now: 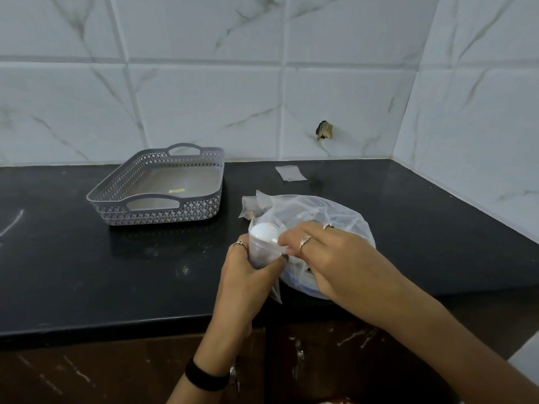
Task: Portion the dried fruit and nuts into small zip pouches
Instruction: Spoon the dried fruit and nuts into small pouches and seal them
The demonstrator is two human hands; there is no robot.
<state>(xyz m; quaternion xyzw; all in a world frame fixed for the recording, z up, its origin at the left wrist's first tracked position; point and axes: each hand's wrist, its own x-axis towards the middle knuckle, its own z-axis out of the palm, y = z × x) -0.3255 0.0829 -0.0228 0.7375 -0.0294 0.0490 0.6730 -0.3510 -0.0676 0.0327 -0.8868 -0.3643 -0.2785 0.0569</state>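
Clear plastic: a small pouch (262, 252) is over the counter's (116, 272) front part, beside the big bag (320, 211).
Left hand (248, 275): curled around the pouch, thumb pressed on its front.
Right hand (323, 258): fingertips pinch at the pouch mouth, where a white round thing (264, 229) shows.
Risk: I think the thin pouch can slip or fold, and then nuts spill on the counter.
Further away: a gray basket (157, 205) and a flat spare pouch (290, 173) near the wall.
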